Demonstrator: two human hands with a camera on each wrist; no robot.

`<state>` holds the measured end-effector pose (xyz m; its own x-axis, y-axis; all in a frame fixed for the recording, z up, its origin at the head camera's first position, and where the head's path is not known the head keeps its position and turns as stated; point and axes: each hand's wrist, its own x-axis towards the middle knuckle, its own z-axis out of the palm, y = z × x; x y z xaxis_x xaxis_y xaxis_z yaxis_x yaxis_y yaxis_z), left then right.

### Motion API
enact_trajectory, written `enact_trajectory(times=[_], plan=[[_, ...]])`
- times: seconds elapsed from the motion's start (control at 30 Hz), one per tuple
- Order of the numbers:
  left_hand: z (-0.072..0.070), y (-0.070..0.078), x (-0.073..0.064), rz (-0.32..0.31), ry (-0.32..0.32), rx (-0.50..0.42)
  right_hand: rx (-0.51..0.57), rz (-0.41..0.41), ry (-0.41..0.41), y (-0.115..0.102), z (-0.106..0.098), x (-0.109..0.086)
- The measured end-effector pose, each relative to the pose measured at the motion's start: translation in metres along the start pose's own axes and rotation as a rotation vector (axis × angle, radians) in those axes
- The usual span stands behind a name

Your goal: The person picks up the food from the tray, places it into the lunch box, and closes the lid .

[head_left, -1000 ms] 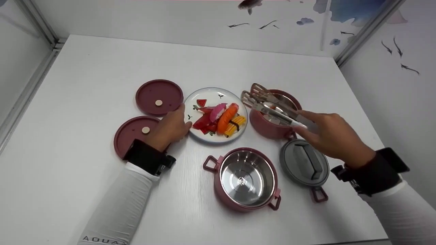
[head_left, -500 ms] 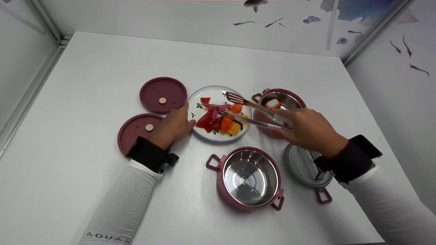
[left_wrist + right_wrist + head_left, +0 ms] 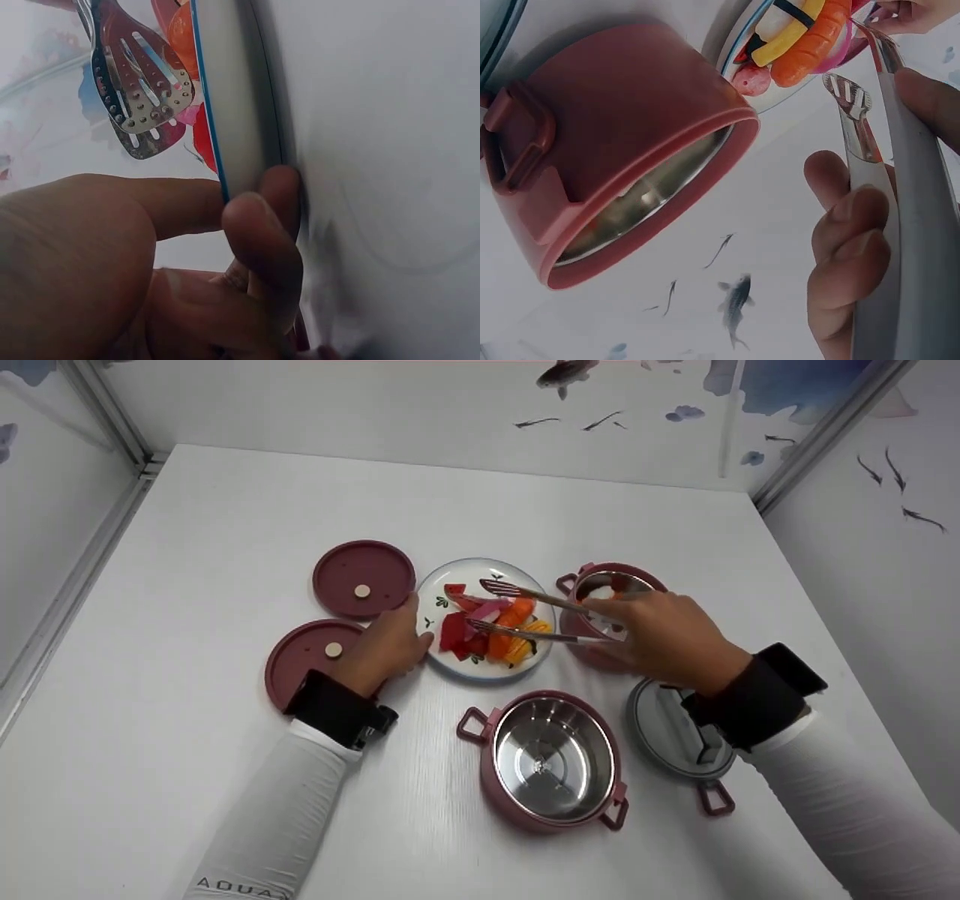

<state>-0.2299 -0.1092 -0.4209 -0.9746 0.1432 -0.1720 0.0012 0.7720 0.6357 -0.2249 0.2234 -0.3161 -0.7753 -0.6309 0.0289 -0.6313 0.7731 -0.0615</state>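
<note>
My left hand (image 3: 386, 645) grips the left rim of a white plate (image 3: 469, 571), its fingers at the edge in the left wrist view. Toy sushi and other food pieces lie on the plate: orange (image 3: 499, 645), yellow with a dark band (image 3: 536, 631), pink and red. In my right hand (image 3: 667, 637) is a pair of metal tongs (image 3: 559, 602), arms spread and slotted heads over the food. Nothing shows between the heads. Partly under that hand stands a dark pink pot (image 3: 581, 649) with white and orange food (image 3: 600, 593) inside.
A second pink pot (image 3: 551, 765), steel inside, stands nearer the front. A grey lid (image 3: 667, 727) with a handle lies to its right. Two maroon round lids or trays (image 3: 352, 562) lie left of the plate, the nearer partly under the left wrist. Walls border the table.
My right hand has carried the tongs left from above the far pot to above the plate, and the heads have come down toward the food. The left hand has stayed at the rim.
</note>
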Motion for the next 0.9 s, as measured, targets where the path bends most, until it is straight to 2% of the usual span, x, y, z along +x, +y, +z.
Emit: enact_trajectory(times=[0.1, 0.23, 0.37, 0.6, 0.77, 0.9], plan=[[0.002, -0.002, 0.000, -0.006, 0.005, -0.008, -0.003, 0.000, -0.024, -0.003, -0.003, 0.006], [0.006, -0.003, 0.000, -0.018, 0.009, -0.026, 0.033, 0.018, -0.097, -0.004, -0.006, 0.012], [0.009, -0.004, 0.001, -0.036, -0.016, -0.043, 0.089, 0.015, -0.143, 0.000, -0.006, 0.015], [0.005, -0.001, 0.002, -0.022, 0.002, -0.049, 0.136, -0.006, -0.126, 0.005, -0.007, 0.013], [0.005, 0.000, 0.002, -0.037, -0.019, -0.046, 0.167, 0.008, -0.144, 0.006, -0.006, 0.011], [0.003, -0.001, 0.002, -0.038, -0.011, -0.045, 0.197, -0.010, -0.120, 0.008, -0.003, 0.010]])
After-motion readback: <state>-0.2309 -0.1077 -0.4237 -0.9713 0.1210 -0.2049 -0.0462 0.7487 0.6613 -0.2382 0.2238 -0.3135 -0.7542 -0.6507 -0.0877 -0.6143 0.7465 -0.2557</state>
